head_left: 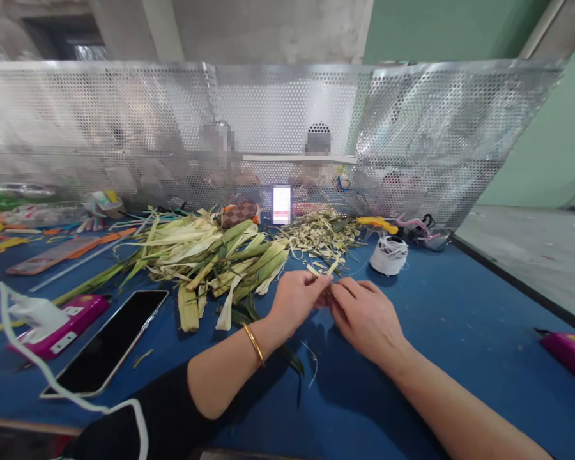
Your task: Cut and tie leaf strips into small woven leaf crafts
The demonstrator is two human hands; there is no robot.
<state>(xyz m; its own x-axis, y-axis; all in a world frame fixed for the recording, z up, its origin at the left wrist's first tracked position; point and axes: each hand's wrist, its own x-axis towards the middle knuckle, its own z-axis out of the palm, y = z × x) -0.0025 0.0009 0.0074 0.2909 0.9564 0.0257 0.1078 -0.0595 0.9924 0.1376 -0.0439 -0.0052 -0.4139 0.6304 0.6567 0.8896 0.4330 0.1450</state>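
My left hand [294,297], with a gold bangle on its wrist, is closed in a pinch. A pale strip of corn husk [334,267] pokes up from the fingertips where both hands meet. Closed as well, my right hand [367,316] has its fingertips against the left ones at the strip; the lower part of the strip is hidden by the fingers. Behind the left hand lies a heap of corn husks [206,249], green and straw-coloured. Small cut husk scraps [323,236] are piled just beyond the hands. A spool of white thread [389,257] stands past the right hand.
On the blue table [441,332] lie a black-screened phone [112,338], a magenta power strip [76,322] with a white cable and yellow-handled scissors [378,223]. Another lit phone [282,204] leans before the perforated metal screen [287,115]. People sit behind the screen.
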